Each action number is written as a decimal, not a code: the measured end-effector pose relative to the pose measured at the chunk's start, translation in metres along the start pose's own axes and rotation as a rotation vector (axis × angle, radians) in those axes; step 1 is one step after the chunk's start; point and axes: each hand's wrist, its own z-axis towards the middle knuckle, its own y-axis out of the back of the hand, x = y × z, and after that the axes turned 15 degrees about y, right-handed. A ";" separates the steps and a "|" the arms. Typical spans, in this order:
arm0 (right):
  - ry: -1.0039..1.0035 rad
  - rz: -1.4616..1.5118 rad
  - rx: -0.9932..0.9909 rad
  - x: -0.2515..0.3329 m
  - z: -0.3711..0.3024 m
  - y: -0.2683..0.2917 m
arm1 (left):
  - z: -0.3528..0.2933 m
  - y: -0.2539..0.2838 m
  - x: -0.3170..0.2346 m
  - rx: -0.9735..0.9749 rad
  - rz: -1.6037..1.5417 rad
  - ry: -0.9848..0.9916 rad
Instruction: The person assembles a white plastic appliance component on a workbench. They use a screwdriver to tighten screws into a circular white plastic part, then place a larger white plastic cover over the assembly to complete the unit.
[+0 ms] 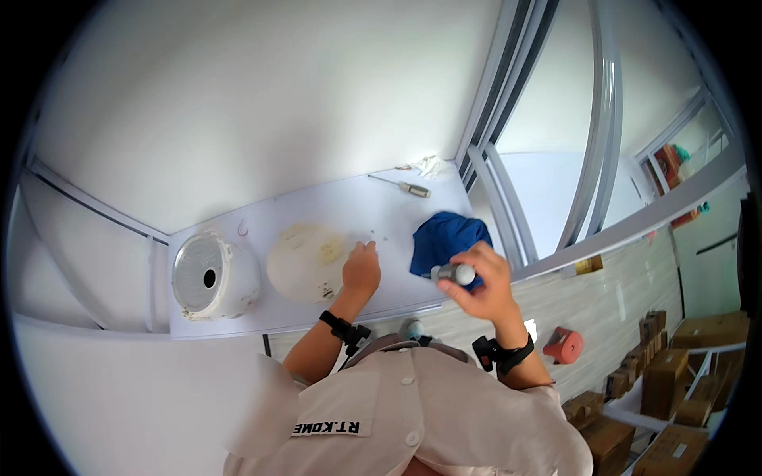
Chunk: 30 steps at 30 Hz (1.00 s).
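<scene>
Tabletop [397, 278] in the head view is pale and runs across the middle, with both bare hands over it or close to its near edge. The right hand [486, 279] has its grip closed around a grey cylinder [449, 274] with a whitish end, thumb on the near side and fingers curled over the far side; this cylinder stands out in front of a rumpled blue cloth [444, 236] lying at the right end. The left hand [362, 268] is at the right edge of a round pale piece [300, 274] marked with yellowish patches; its fingers are bent together, and I cannot tell how far open this grip is or whether it has hold of anything. A few small grey bits [384, 238] lie just beyond that hand. Left of the round piece sits a white drum-shaped body [196, 266], its face showing a dark central hole. Toward the far edge lie a screwdriver [414, 190], its handle pointing right, and a crumpled white wad [429, 166] in the corner. On the floor to the right are a red roll [564, 347] and, farther over, cardboard boxes [664, 382].
</scene>
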 end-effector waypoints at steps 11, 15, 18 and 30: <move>0.060 0.118 -0.026 -0.037 -0.022 0.032 | 0.011 -0.036 -0.005 -0.058 0.112 0.048; 0.061 0.178 -0.027 -0.041 -0.014 0.033 | 0.008 -0.048 -0.005 -0.063 0.152 0.138; 0.043 0.193 -0.034 -0.045 -0.014 0.030 | 0.008 -0.045 -0.011 -0.012 0.020 0.215; -0.040 0.216 -0.102 -0.058 -0.014 0.021 | -0.012 0.039 -0.061 0.122 -0.551 0.293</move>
